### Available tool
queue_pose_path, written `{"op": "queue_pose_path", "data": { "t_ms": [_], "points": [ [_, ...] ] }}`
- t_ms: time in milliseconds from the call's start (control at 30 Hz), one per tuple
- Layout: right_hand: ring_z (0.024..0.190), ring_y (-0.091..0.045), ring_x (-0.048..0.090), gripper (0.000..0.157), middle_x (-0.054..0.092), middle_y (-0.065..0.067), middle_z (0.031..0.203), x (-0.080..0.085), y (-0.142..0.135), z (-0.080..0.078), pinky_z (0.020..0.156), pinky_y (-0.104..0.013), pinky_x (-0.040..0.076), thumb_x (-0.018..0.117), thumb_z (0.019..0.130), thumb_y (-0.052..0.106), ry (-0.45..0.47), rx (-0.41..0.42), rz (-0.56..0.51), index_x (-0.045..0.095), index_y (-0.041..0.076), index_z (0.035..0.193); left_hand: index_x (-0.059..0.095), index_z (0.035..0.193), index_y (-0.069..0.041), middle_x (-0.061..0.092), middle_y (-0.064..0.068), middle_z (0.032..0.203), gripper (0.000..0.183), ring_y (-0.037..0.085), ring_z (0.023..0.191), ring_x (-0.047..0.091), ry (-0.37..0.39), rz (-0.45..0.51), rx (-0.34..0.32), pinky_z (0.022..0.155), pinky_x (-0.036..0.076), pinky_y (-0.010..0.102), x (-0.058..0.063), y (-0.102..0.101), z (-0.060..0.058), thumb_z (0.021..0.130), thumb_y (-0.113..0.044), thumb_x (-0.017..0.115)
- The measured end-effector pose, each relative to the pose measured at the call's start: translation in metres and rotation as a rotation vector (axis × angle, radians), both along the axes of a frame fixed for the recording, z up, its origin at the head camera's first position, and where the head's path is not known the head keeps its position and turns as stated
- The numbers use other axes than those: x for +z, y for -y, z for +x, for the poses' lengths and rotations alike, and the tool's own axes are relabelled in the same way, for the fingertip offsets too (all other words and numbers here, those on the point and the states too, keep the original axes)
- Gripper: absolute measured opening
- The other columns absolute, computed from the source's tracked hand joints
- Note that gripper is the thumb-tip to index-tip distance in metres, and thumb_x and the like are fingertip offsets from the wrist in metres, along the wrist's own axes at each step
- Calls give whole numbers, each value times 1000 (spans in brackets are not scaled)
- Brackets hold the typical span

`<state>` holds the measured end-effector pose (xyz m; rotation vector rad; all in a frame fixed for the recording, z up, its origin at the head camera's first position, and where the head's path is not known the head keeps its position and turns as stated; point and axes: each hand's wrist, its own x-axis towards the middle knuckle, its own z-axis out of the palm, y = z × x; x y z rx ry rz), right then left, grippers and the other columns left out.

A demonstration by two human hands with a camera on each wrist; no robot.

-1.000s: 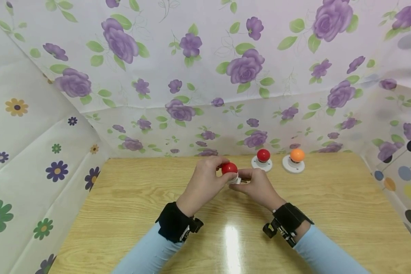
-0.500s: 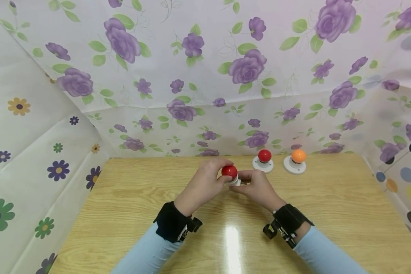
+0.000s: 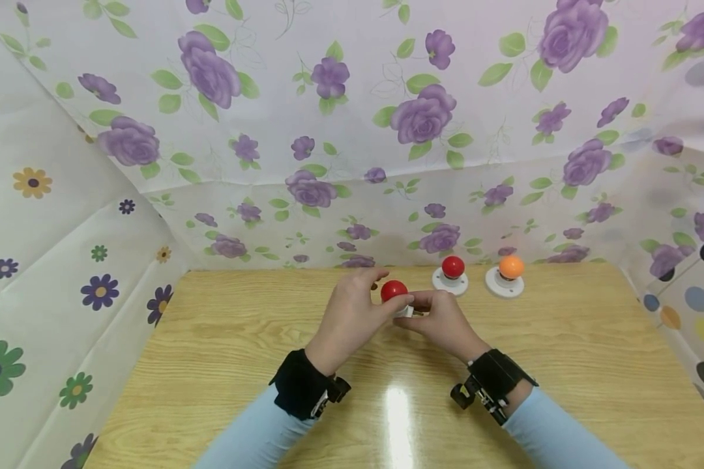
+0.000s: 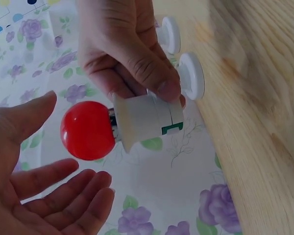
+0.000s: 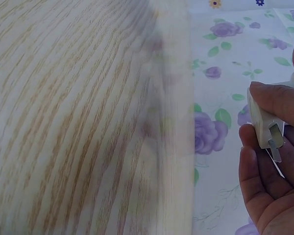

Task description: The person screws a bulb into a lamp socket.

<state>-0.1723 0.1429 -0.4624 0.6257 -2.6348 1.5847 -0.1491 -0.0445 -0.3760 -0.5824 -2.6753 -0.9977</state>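
My right hand (image 3: 444,324) grips a white plug-in lamp socket (image 4: 146,118), thumb on one side and fingers on the other. Metal plug prongs (image 5: 276,139) stick out of its end in the right wrist view. Fitted in the socket's mouth is a round red bulb (image 4: 87,130), with a bit of its metal screw base showing. Around the bulb my left hand (image 4: 44,176) is spread, thumb and fingers apart from it. In the head view this left hand (image 3: 352,307) stands left of the red bulb (image 3: 394,291), its thumb passing in front of the socket.
At the back of the wooden table (image 3: 240,365), another red bulb (image 3: 453,266) stands in a round white base (image 3: 459,287). An orange bulb (image 3: 511,266) in a similar base (image 3: 504,290) is right of it. Flowered cloth (image 3: 258,143) hangs close behind.
My left fingers held the red bulb and turned with it half a second ago; now they are spread off it. The right hand keeps its grip on the socket in place.
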Motion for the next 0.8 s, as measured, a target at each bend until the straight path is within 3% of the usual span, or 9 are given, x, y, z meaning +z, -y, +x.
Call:
{"op": "queue_pose_path", "data": {
  "t_ms": [200,300,600,800],
  "points": [
    [92,-4,59,29,64,18,96,-1,1,1,81,-29,48,79,74,28,5,-2,-6,69,32,101,64,100,-13,59,-4,93,42,6,74,51,-44,-4,11,59,44,16,-4,-2,1,82,-50,66],
    [93,-4,59,30,64,18,98,-1,1,1,81,-29,48,78,74,28,8,0,-8,69,32,102,64,96,-14,58,-7,87,34,3,70,49,-44,-3,6,57,43,16,-5,-2,1,83,-45,66],
    [95,-3,58,31,64,18,99,1,1,0,83,-30,47,78,75,30,8,4,-1,68,32,104,65,100,-12,59,-6,93,31,5,80,51,-44,-22,-40,63,44,15,-3,-1,0,86,-40,66],
    [96,-4,58,32,64,18,99,1,1,0,86,-31,45,78,75,27,11,23,-20,68,32,105,65,104,-11,59,-4,99,30,8,88,52,8,-38,-79,69,44,16,-2,0,0,85,-34,68]
  ]
}}
